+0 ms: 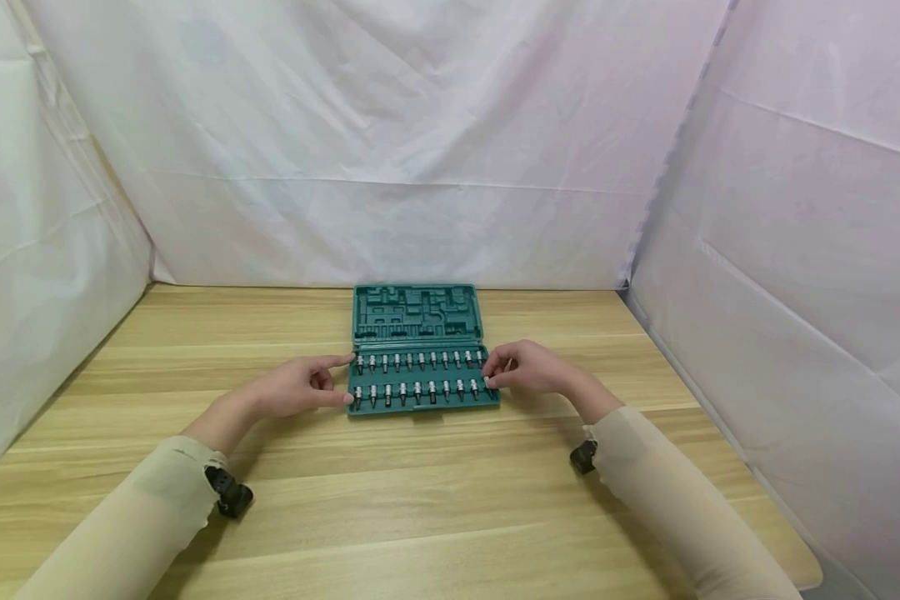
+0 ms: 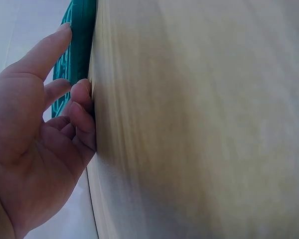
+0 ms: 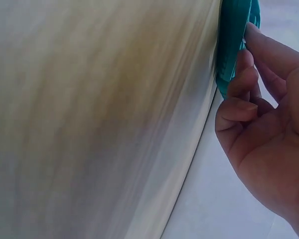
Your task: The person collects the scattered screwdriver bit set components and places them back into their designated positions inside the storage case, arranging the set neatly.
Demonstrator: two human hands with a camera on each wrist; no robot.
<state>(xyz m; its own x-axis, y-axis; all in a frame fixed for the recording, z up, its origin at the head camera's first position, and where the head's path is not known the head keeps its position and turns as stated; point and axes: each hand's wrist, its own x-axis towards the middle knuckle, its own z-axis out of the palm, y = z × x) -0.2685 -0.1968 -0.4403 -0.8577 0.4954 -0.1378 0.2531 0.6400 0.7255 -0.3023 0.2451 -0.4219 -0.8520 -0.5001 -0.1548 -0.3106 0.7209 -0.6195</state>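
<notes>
A green plastic case [image 1: 420, 377] lies unfolded on the table, its moulded lid [image 1: 418, 313] leaning back. Two rows of silver-and-dark bit sockets [image 1: 417, 392] fill its base. My left hand [image 1: 288, 388] is at the case's left end, straight index finger and thumb touching it, the other fingers curled under. At the right end, my right hand [image 1: 528, 367] pinches the last bit socket [image 1: 487, 383] of the near row between thumb and fingers. In the right wrist view the right thumb [image 3: 269, 47] reaches over the case's edge [image 3: 234, 37]; the fingertips are partly hidden.
The wooden table [image 1: 390, 508] extends around the case, with its rounded near corner at the right. White cloth [image 1: 420, 142] hangs behind and along both sides. Small black cameras [image 1: 228, 492] sit on both wrists, over light sleeves.
</notes>
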